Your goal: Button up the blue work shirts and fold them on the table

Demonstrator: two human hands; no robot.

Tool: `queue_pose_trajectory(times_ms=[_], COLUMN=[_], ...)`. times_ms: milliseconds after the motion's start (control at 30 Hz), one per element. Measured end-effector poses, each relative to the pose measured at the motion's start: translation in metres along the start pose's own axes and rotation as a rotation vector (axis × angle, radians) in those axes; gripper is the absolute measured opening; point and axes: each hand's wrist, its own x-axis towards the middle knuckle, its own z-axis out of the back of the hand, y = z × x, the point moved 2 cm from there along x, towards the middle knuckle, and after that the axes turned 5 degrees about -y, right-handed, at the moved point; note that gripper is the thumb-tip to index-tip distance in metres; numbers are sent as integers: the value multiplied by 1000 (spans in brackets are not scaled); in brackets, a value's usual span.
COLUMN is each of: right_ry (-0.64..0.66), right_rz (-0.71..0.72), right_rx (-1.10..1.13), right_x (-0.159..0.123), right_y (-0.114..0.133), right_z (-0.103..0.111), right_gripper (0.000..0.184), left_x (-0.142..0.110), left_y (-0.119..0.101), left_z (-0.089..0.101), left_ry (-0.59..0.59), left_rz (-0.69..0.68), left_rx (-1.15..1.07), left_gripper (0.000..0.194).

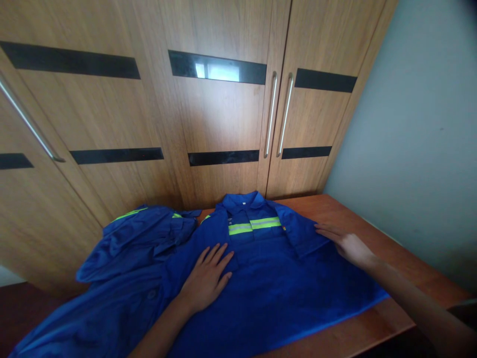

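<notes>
A blue work jacket [261,288] with a collar and yellow-green reflective stripes across the chest lies spread on a wooden surface, its collar end toward the cabinet. On the left side of its front my left hand [206,281] rests flat, fingers spread. My right hand [352,247] is at the outer edge of the folded-in sleeve [303,228] on the right; its fingers are stretched out onto the cloth and the thumb is hidden. Left of the jacket lies a crumpled blue garment [126,243] with the same bright stripes.
A wooden cabinet [223,114] with dark inlaid strips and long metal handles [271,114] stands directly behind the clothes. The reddish-brown wooden top [372,238] shows along the right and front. A pale wall [417,139] bounds the right side.
</notes>
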Motion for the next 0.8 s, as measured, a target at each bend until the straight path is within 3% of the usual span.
queue_pose_trajectory(times_ms=[167,300,467,567,700,800], right_ry=[86,79,-28,-51,66,138], right_rz=[12,-6,-43,-147,-371,-482], right_rx=[-16,35,74,-4,-145,-205], right_x=[-22,-14,53,108,162,182], right_y=[3,21,49,61,69,68], right_z=[-4,-10,-17,-30,-58,-78], right_gripper=[52,56,36,40,63,61], left_x=[0,0,0,0,0,0], left_y=[1,2,1,1,1,1], left_z=[-2,-4,-3,-2,-1,-2], left_ry=[-12,-9,-8,1,-17,-29], left_rz=[-1,-5,-7,-7,-15,-17], left_rx=[12,24,25,23,13,11], left_gripper=[51,51,52,52,52,52])
